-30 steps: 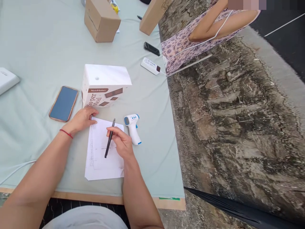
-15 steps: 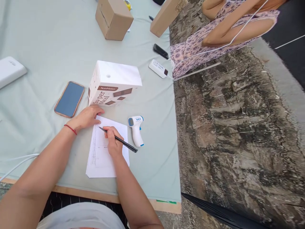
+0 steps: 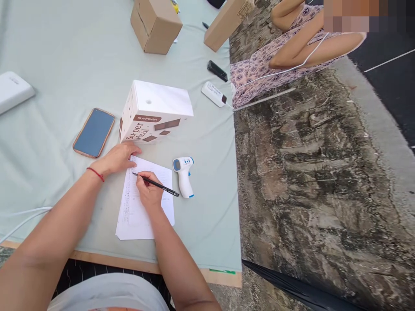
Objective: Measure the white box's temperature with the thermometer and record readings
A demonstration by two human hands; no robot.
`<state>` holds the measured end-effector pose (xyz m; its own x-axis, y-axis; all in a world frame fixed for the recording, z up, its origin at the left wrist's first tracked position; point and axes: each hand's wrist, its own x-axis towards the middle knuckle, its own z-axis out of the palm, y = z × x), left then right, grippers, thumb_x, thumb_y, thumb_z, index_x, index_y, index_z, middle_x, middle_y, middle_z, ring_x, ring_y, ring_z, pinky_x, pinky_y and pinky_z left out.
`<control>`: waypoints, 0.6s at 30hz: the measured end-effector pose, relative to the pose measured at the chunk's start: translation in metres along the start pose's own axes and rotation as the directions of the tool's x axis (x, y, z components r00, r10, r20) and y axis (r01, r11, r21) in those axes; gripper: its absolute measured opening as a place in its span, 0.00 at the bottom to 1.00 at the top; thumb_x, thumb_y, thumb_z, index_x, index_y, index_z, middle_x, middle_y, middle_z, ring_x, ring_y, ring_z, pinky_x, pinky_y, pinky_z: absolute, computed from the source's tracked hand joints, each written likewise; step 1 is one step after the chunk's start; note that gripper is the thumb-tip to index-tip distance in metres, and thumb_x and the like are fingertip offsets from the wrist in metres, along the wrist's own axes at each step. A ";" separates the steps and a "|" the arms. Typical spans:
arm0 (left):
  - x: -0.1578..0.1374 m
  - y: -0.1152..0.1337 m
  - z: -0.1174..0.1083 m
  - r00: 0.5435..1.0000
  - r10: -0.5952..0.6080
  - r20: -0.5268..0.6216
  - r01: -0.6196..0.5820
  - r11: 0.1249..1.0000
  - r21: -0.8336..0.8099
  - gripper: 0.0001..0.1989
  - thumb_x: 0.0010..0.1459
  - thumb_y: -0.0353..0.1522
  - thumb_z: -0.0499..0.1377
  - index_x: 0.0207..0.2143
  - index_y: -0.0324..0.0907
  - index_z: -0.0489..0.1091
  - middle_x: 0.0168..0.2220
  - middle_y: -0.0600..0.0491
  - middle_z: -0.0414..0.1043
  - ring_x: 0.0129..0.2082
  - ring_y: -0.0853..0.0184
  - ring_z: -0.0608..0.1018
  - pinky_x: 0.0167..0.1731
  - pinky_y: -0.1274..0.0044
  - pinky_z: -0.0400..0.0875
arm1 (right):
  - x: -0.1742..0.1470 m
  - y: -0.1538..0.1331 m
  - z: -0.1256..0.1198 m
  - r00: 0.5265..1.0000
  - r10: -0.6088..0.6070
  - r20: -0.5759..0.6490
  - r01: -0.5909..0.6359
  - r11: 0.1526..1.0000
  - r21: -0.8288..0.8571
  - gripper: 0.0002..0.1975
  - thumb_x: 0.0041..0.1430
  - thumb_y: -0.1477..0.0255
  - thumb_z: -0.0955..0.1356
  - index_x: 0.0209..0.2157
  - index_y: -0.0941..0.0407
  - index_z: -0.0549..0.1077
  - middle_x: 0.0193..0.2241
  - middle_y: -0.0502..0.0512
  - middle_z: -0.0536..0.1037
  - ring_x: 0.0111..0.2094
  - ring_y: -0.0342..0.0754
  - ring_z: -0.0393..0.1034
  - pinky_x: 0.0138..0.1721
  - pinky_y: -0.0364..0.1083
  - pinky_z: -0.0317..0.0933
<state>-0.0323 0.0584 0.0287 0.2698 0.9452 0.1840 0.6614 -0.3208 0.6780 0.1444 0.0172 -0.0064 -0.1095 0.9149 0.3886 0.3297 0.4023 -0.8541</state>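
Note:
A black pen (image 3: 162,186) is gripped in my right hand (image 3: 149,192), its tip at the written part of a white paper sheet (image 3: 139,224). The sheet lies on top of other paper, with rows of small marks along its left side. My left hand (image 3: 120,159) lies with fingers apart at the sheet's upper left corner, close to the base of a white "Super Meal" box (image 3: 164,97). Just right of the paper rests a white and blue infrared thermometer (image 3: 184,177). A smartphone (image 3: 94,133) in a brown-edged case lies left of the box.
Cardboard boxes (image 3: 157,28) stand at the back of the cloth-covered table (image 3: 58,52). A black device (image 3: 217,71) and a white cabled device (image 3: 213,94) lie near the right edge. A white power bank (image 3: 13,91) is far left. Another person (image 3: 282,60) sits beyond the right edge.
My right hand has shifted slightly left with the pen, and the pen's back end has swung left and up. My left hand stays on the paper.

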 end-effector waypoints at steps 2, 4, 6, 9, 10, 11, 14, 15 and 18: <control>0.000 0.000 0.000 1.000 0.002 -0.002 -0.002 1.000 0.002 0.18 0.53 0.23 0.63 0.49 0.33 0.73 0.42 0.48 0.71 0.35 0.67 0.72 0.36 0.76 0.66 | 0.000 0.001 0.000 1.000 0.003 0.008 -0.003 1.000 -0.008 0.11 0.53 0.64 0.66 0.30 0.57 0.76 0.26 0.52 0.75 0.25 0.44 0.66 0.29 0.44 0.64; 0.000 0.000 0.001 1.000 0.001 -0.001 -0.001 1.000 0.002 0.18 0.54 0.23 0.63 0.48 0.34 0.73 0.43 0.48 0.71 0.36 0.67 0.72 0.36 0.76 0.66 | 0.000 0.002 0.001 1.000 0.006 0.018 -0.006 1.000 -0.017 0.12 0.54 0.63 0.66 0.30 0.56 0.76 0.26 0.52 0.75 0.26 0.45 0.66 0.29 0.44 0.64; -0.001 -0.001 0.001 1.000 -0.002 -0.001 0.002 1.000 -0.002 0.18 0.54 0.23 0.62 0.48 0.34 0.73 0.43 0.47 0.71 0.36 0.67 0.73 0.37 0.76 0.66 | 0.000 0.002 0.001 1.000 0.002 0.027 -0.001 1.000 -0.023 0.12 0.54 0.63 0.66 0.30 0.57 0.76 0.26 0.52 0.75 0.26 0.45 0.66 0.29 0.44 0.64; -0.001 -0.001 0.001 1.000 0.006 -0.005 -0.006 1.000 -0.005 0.18 0.54 0.23 0.62 0.48 0.34 0.73 0.43 0.47 0.71 0.36 0.66 0.73 0.37 0.75 0.67 | 0.000 0.001 0.002 1.000 -0.008 0.028 0.009 0.999 -0.036 0.12 0.54 0.63 0.65 0.29 0.57 0.75 0.26 0.52 0.74 0.26 0.45 0.66 0.30 0.44 0.64; -0.001 -0.001 0.001 1.000 0.009 -0.007 -0.009 1.000 -0.004 0.18 0.53 0.23 0.61 0.48 0.34 0.73 0.43 0.47 0.71 0.36 0.66 0.73 0.38 0.75 0.67 | 0.000 0.000 0.002 1.000 -0.007 0.027 0.009 0.999 -0.042 0.12 0.54 0.63 0.65 0.29 0.56 0.75 0.26 0.52 0.74 0.26 0.45 0.66 0.30 0.44 0.63; -0.001 -0.001 0.001 1.000 0.010 -0.007 -0.010 1.000 -0.002 0.18 0.53 0.24 0.61 0.48 0.34 0.73 0.43 0.47 0.71 0.37 0.65 0.73 0.38 0.75 0.67 | 0.000 0.000 0.002 1.000 -0.006 0.026 0.007 0.999 -0.045 0.12 0.54 0.63 0.65 0.29 0.56 0.75 0.26 0.51 0.74 0.26 0.45 0.66 0.30 0.44 0.63; -0.001 -0.003 0.002 1.000 0.019 -0.008 -0.019 1.000 -0.002 0.18 0.53 0.24 0.61 0.49 0.34 0.73 0.43 0.47 0.71 0.37 0.65 0.73 0.38 0.75 0.67 | 0.001 0.000 0.001 0.999 -0.002 0.035 0.003 0.999 -0.037 0.11 0.53 0.64 0.65 0.29 0.56 0.75 0.26 0.51 0.74 0.26 0.45 0.66 0.29 0.44 0.63; -0.001 -0.003 0.002 1.000 0.026 -0.013 -0.026 1.000 -0.004 0.18 0.53 0.24 0.61 0.48 0.34 0.73 0.42 0.47 0.71 0.37 0.65 0.73 0.38 0.75 0.67 | 0.001 0.000 0.001 0.999 0.000 0.038 0.001 0.999 -0.032 0.11 0.53 0.64 0.66 0.29 0.56 0.75 0.26 0.51 0.74 0.26 0.45 0.66 0.29 0.44 0.63; -0.001 -0.004 0.003 0.998 0.048 -0.030 -0.048 0.999 -0.011 0.17 0.52 0.24 0.61 0.47 0.35 0.73 0.42 0.48 0.71 0.38 0.65 0.73 0.38 0.75 0.67 | 0.000 0.001 0.001 0.999 0.005 0.033 -0.005 1.000 -0.022 0.10 0.53 0.64 0.66 0.29 0.56 0.75 0.25 0.51 0.74 0.26 0.45 0.66 0.29 0.44 0.63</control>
<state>-0.0333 0.0589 0.0234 0.2799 0.9302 0.2373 0.6401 -0.3651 0.6760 0.1443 0.0182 -0.0076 -0.1387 0.9177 0.3724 0.3508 0.3972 -0.8480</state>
